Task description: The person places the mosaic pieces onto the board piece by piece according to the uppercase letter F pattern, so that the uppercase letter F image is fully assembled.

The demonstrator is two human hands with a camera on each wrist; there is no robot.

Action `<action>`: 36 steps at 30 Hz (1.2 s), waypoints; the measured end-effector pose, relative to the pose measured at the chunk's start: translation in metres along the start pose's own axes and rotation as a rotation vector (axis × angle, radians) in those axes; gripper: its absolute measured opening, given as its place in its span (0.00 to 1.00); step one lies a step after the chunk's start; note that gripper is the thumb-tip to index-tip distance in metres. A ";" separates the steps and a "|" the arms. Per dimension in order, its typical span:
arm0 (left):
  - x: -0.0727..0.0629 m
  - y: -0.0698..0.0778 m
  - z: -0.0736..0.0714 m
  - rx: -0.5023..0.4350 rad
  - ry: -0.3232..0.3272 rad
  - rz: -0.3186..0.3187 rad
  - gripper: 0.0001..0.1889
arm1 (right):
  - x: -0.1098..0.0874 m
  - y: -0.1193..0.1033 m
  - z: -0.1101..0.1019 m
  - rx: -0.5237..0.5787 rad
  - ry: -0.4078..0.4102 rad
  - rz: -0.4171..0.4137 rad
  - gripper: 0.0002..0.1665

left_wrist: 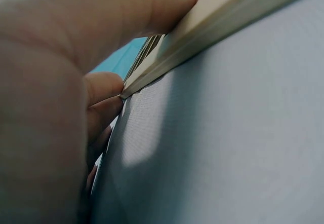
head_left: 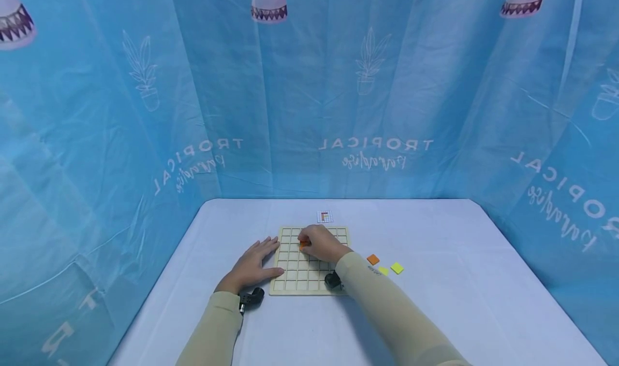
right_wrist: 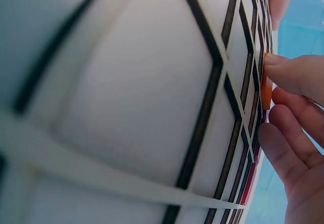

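A pale gridded board (head_left: 290, 287) lies on the white table. My left hand (head_left: 253, 264) rests at its left side with fingers spread; in the left wrist view the thumb (left_wrist: 167, 6) lies on the board's rim and other fingertips touch its edge. Over the board's upper half, my right hand (head_left: 320, 242) pinches an orange square tile (head_left: 303, 245) between thumb and fingers. The right wrist view has this orange tile (right_wrist: 267, 96) right at the grid, with dark red tiles (right_wrist: 248, 183) beside it. My right hand hides part of the grid in the head view.
Right of the board lie a loose orange tile (head_left: 373, 259), a yellow tile (head_left: 397, 268) and another yellow tile (head_left: 383, 270) partly behind my right sleeve. A small printed grid card (head_left: 324, 216) sits beyond the board. Blue curtains (head_left: 309, 113) surround the table (head_left: 435, 237).
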State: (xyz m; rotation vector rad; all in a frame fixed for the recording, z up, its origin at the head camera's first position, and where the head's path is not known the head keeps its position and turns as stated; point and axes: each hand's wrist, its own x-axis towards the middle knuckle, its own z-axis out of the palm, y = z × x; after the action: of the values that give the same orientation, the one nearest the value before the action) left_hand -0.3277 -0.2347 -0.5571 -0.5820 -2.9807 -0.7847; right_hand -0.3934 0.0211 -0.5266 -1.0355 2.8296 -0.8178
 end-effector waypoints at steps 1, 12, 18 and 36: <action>0.000 0.000 0.000 0.000 0.001 0.000 0.50 | 0.000 0.000 0.001 0.001 0.001 0.002 0.17; 0.000 0.002 0.001 0.012 -0.004 -0.028 0.51 | -0.007 -0.002 -0.004 0.032 -0.020 0.034 0.15; -0.001 0.003 0.001 -0.002 0.004 -0.038 0.50 | -0.014 0.003 -0.009 0.055 -0.011 0.050 0.14; -0.002 0.001 0.001 -0.010 0.003 -0.029 0.50 | -0.071 0.080 -0.065 0.035 0.052 0.379 0.12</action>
State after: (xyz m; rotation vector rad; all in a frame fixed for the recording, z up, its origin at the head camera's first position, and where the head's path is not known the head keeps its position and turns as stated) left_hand -0.3253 -0.2338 -0.5577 -0.5385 -2.9905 -0.8016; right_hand -0.3982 0.1457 -0.5195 -0.4526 2.9015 -0.8565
